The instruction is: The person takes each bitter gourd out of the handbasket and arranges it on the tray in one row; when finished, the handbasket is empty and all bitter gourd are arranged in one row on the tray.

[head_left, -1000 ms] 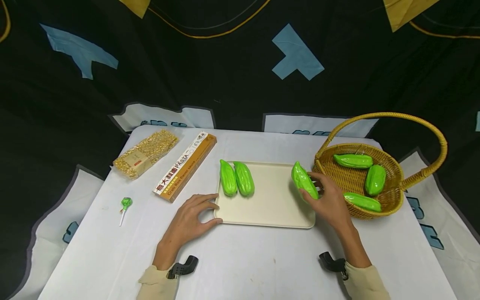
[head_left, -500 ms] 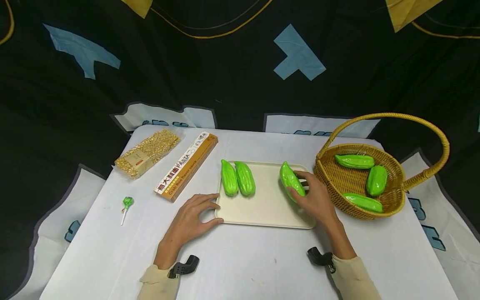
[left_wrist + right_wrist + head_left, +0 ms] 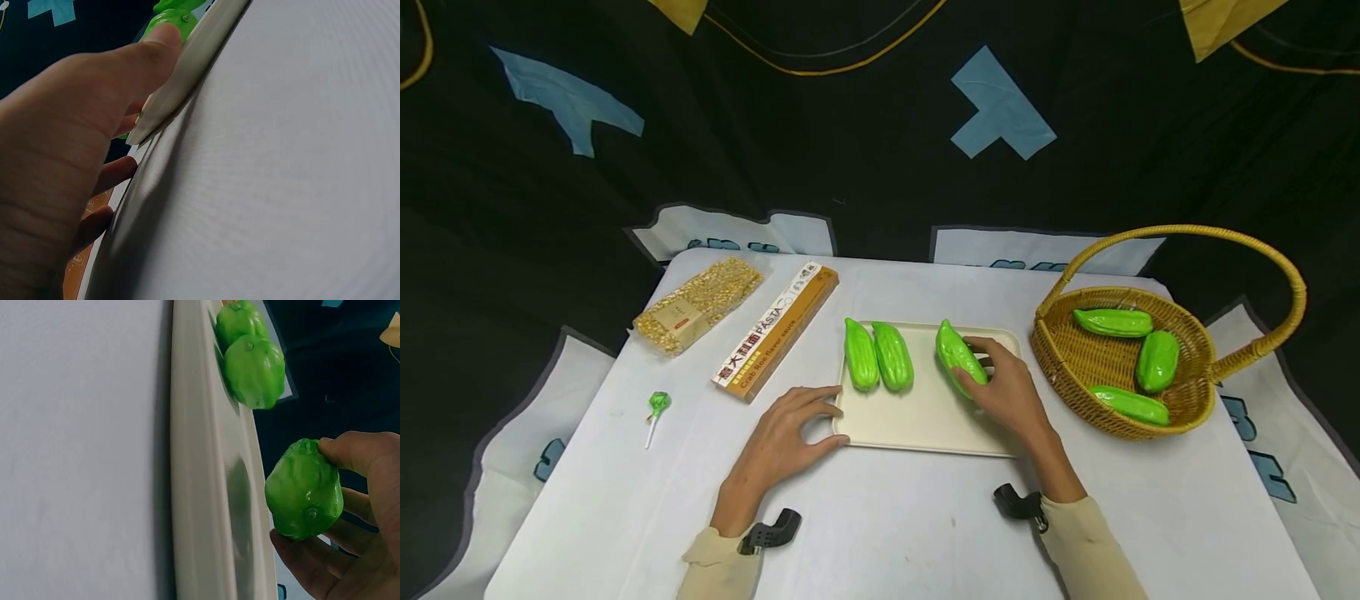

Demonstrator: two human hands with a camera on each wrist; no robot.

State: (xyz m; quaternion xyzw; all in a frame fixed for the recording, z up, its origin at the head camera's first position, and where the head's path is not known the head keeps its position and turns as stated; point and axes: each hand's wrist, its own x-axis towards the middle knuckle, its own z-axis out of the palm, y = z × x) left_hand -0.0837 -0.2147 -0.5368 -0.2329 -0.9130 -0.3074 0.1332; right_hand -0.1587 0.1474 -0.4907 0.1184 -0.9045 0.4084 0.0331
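My right hand [image 3: 1006,382] holds a glossy green bitter melon [image 3: 957,353], thumb on one side and fingers on the other. In the right wrist view this bitter melon [image 3: 304,490] hangs just above the tray, its shadow below. Two more bitter melons, the left one [image 3: 861,356] and the right one [image 3: 892,358], lie side by side on the left part of the cream tray [image 3: 917,425]. My left hand [image 3: 782,437] rests at the tray's near-left corner, fingers loosely bent. Its thumb touches the tray rim [image 3: 181,78] in the left wrist view.
A wicker basket [image 3: 1067,379] with a tall handle stands right of the tray, holding three more bitter melons. Left of the tray lie a pasta box [image 3: 777,332], a bag of yellow grains [image 3: 700,304] and a green lollipop [image 3: 658,406]. A black backdrop hangs behind the table.
My right hand has moved left over the tray, away from the basket, with the bitter melon in its grip. The left hand has stayed at the tray's corner.
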